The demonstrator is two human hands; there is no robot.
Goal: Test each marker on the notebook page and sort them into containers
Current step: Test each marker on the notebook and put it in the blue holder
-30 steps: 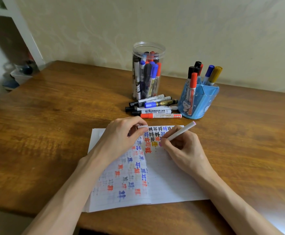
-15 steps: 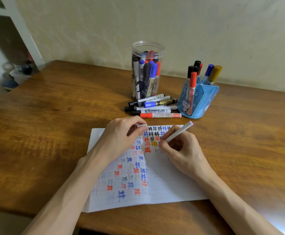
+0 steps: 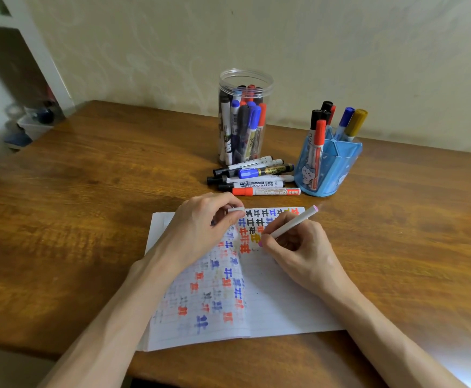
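Note:
An open notebook (image 3: pixel 279 303) lies on the wooden table, its pages covered with coloured test marks. My right hand (image 3: pixel 298 247) grips a thin white marker with a pink tip (image 3: pixel 293 222), the tip touching the right page. My left hand (image 3: pixel 200 225) rests on the left page and pinches the marker's white cap (image 3: pixel 235 210). Several loose markers (image 3: pixel 256 177) lie in a pile behind the notebook. A clear plastic jar (image 3: pixel 242 119) holds several markers. To its right a blue pen holder (image 3: pixel 329 163) holds several more.
The wall runs close behind the containers. A white shelf frame (image 3: pixel 44 57) and a small bin (image 3: pixel 32 124) stand off the table's far left corner. The table's front edge runs just below the notebook.
My right hand has shifted the marker tip slightly across the right page. My left hand has stayed in place with the cap.

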